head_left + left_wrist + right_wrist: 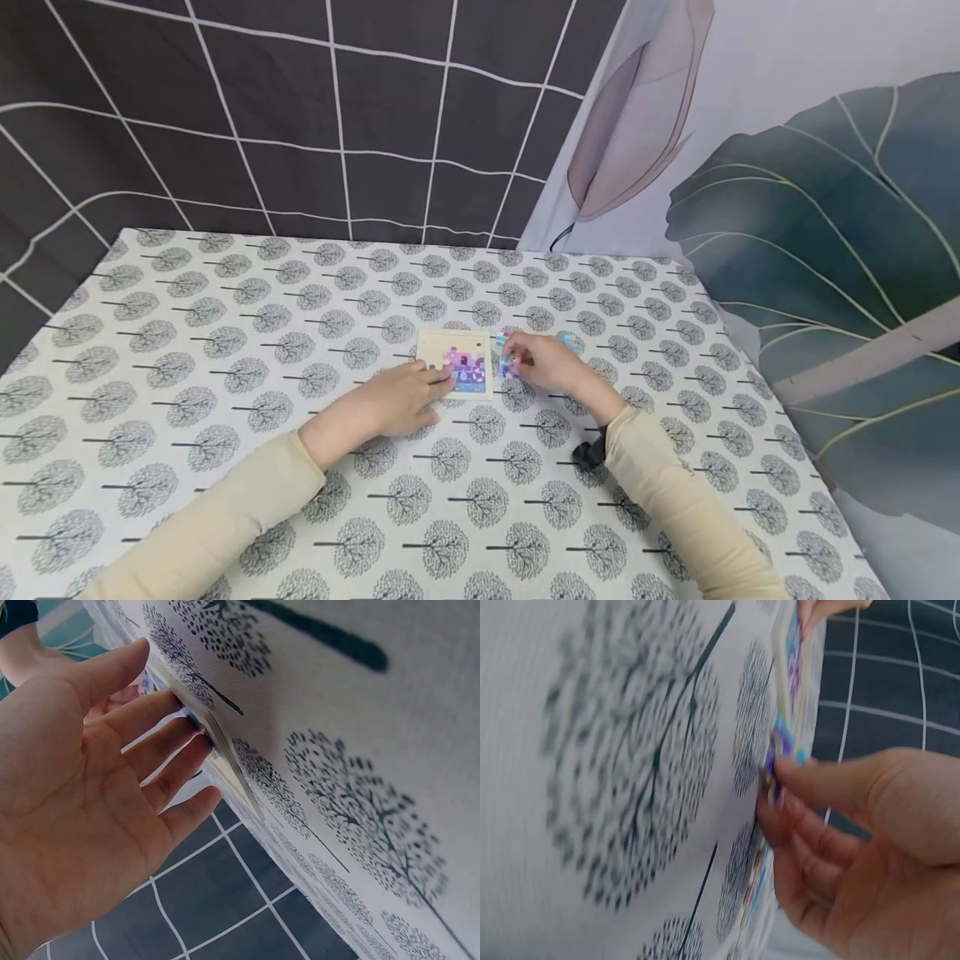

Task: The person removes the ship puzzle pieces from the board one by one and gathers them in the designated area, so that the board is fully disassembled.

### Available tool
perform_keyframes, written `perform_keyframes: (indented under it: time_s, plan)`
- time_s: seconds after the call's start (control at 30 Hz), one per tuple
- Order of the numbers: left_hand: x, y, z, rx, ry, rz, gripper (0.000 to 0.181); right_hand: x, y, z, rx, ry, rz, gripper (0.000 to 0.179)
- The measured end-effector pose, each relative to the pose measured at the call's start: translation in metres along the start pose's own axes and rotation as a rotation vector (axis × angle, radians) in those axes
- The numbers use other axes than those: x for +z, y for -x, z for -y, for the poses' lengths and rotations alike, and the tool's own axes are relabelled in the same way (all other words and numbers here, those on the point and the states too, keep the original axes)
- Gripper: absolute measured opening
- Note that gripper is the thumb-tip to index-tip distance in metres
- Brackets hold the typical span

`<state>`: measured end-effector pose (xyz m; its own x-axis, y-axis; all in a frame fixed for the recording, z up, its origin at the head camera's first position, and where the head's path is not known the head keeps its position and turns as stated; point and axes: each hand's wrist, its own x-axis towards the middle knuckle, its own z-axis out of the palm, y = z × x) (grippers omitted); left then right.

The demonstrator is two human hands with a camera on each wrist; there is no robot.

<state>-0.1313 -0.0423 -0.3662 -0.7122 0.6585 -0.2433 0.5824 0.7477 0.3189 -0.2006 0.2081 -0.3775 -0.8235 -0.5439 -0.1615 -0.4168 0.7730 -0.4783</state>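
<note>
A square jigsaw board [453, 337] with a cream surround lies at the middle of the table, its lower part filled with purple, pink and blue pieces. My left hand [401, 400] reaches over its left side. In the left wrist view the fingers [161, 720] are spread and almost straight, with the tips resting on the board. Just right of the board, my right hand [546, 362] pinches a purple and blue puzzle piece [786, 742] between thumb and fingers, close over the cloth. The fingers partly hide that piece.
More blue puzzle pieces [572, 342] lie on the table behind my right hand. A tree-print cloth [450, 458] covers the table. A black strap end [588, 452] hangs at my right wrist. A dark gridded curtain [285, 92] stands behind the far edge.
</note>
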Motion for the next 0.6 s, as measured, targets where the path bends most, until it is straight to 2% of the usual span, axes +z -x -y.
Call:
perform_keyframes:
  time_s: [0.23,0.43,0.6]
  plan:
    - [0.001,0.000,0.001,0.004,0.010,-0.001,0.055,0.002,0.000,0.014,0.131,0.044,-0.015,0.022]
    - [0.001,0.000,0.003,0.010,-0.015,-0.001,0.056,0.007,0.000,0.017,0.146,0.065,-0.050,0.022]
    - [0.000,0.000,0.003,0.021,-0.027,-0.001,0.055,0.007,0.000,0.019,0.174,0.078,-0.036,0.021]
